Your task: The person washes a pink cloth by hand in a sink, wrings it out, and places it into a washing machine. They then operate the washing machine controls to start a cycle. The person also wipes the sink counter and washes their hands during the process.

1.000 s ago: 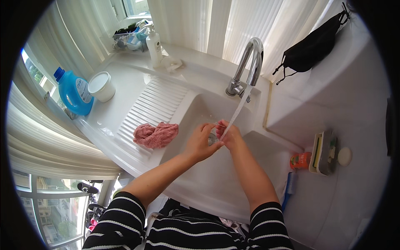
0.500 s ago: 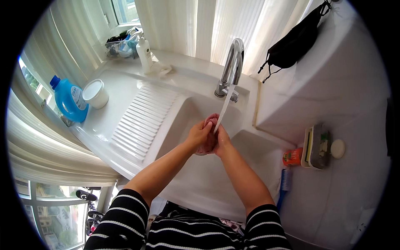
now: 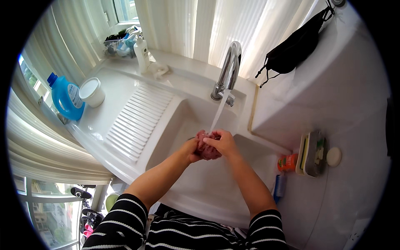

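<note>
I see the left hand (image 3: 190, 150) and right hand (image 3: 225, 143) gripping the pink cloth (image 3: 209, 151), fingers closed, under the tap (image 3: 232, 62), over the sink (image 3: 204, 183). If 1 grip loosens, the cloth could slip; water (image 3: 219, 109) striking its folds might splash.

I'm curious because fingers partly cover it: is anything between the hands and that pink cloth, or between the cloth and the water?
Nothing visible is. The left hand and right hand both hold the pink cloth directly, and the water stream from the tap runs down to it with nothing seen in between.
</note>
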`<state>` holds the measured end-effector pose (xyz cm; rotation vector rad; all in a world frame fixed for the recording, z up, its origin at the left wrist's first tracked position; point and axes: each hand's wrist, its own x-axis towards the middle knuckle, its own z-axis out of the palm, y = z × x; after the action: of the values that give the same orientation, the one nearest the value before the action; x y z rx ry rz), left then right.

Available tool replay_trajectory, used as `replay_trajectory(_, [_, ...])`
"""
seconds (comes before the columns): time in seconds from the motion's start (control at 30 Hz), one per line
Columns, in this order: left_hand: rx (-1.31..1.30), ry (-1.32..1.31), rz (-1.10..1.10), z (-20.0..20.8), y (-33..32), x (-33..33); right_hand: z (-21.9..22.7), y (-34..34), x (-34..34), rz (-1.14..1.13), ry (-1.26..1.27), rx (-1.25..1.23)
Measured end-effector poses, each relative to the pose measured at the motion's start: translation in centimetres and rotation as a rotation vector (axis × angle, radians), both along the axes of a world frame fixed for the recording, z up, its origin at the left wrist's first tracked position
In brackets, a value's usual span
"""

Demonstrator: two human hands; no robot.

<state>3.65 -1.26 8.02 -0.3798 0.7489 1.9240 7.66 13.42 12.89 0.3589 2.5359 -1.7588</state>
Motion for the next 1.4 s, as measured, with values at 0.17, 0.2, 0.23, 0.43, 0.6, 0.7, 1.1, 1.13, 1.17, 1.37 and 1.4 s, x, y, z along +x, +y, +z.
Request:
replay_trajectory(0.17, [-0.075, -0.007, 0.171, 1.5, -0.1, -0.3, 3.2, 3.6, -6.8, -0.641, 0.169, -0.227])
replay_trajectory(0.2, [-0.093, 0.024, 0.159, 1.7, 0.0, -0.4, 2.5, 4.8, -7.8, -0.594, 0.134, -0.362])
replay_trajectory(0.23, [-0.111, 0.06, 0.146, 1.9, 0.1, -0.7, 1.0, 6.1, -9.2, -0.545, 0.104, -0.497])
replay_trajectory(0.43, [0.083, -0.048, 0.179, 3.4, -2.7, -0.1, 2.9, 2.8, -10.4, -0.53, 0.125, -0.563])
replay_trajectory(0.6, [0.147, -0.075, 0.195, 5.8, -4.1, -1.4, 2.6, 3.6, -9.4, -0.418, 0.036, -0.775])
replay_trajectory(0.7, [0.067, -0.074, 0.172, 8.6, -4.0, -2.3, 1.7, 4.1, -8.7, -0.314, 0.064, -0.821])
replay_trajectory(1.1, [-0.136, 0.235, -0.006, 6.0, -14.7, -9.1, 5.9, -22.8, -5.0, -0.43, -0.086, -1.227])
replay_trajectory(1.13, [-0.314, 0.432, -0.077, 7.7, -15.9, -9.0, 4.9, -23.0, -5.4, -0.488, -0.043, -1.064])
replay_trajectory(1.17, [-0.482, 0.633, -0.156, 8.4, -16.4, -8.6, 2.4, -22.5, -5.7, -0.555, -0.009, -0.899])
replay_trajectory(1.37, [-0.633, 0.973, -0.066, 4.0, -14.7, -7.9, -0.3, -24.6, -7.2, -0.927, 0.191, -0.497])
replay_trajectory(1.4, [-0.625, 0.972, -0.096, 4.3, -14.2, -7.8, 0.3, -24.6, -6.9, -0.946, 0.253, -0.491])
